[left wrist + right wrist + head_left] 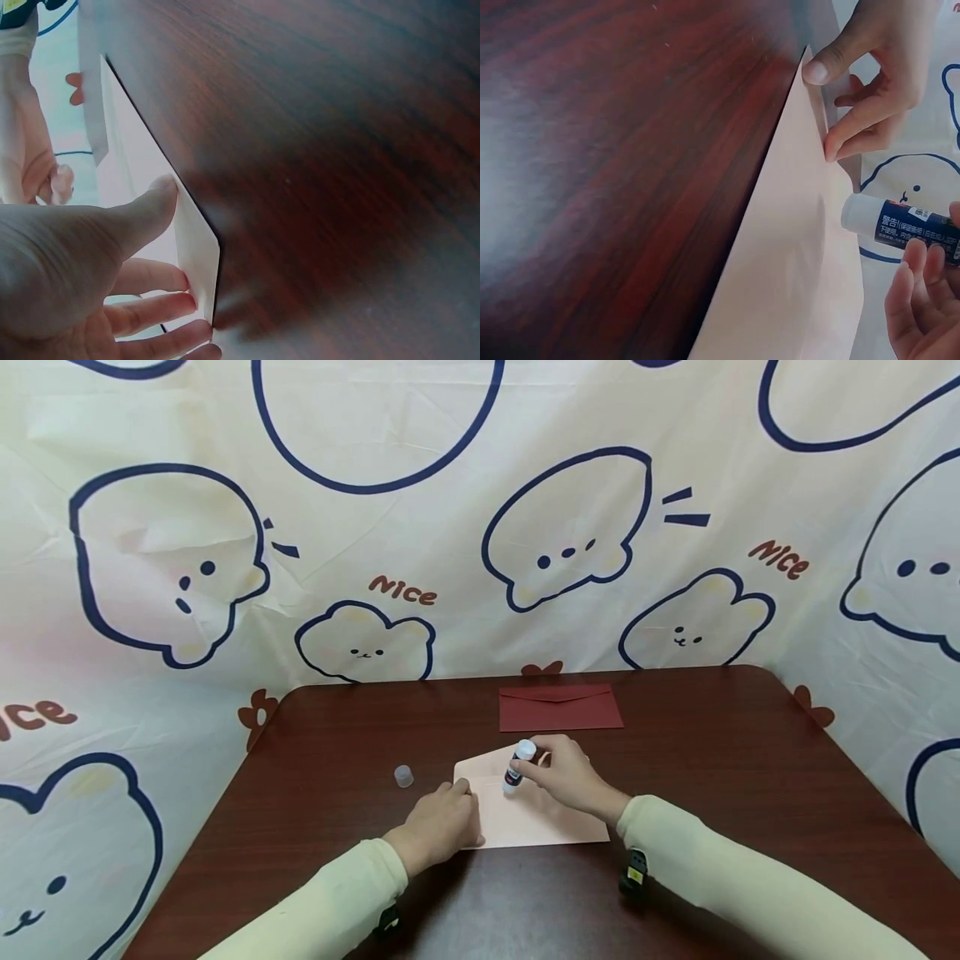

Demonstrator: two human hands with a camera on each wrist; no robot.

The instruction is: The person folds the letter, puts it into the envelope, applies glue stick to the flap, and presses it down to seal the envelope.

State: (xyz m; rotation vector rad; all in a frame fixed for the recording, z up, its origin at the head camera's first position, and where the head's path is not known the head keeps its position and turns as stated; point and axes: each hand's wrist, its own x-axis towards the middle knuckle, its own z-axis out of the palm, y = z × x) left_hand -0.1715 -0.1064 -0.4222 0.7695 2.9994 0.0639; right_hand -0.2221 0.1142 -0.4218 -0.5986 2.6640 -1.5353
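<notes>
A pale pink envelope lies on the table with its flap opened away from me. My left hand rests on its left end; in the left wrist view the thumb and fairly straight fingers press the paper. My right hand grips a glue stick, tilted over the envelope near the flap fold. In the right wrist view, the white end of the glue stick points at the flap; whether it touches is unclear. Left of the envelope sits a small translucent cap.
Beyond the pink envelope lies a dark red envelope, flap side up. The dark brown wooden table meets a patterned white cloth at the back and sides. A black device is worn at the right wrist.
</notes>
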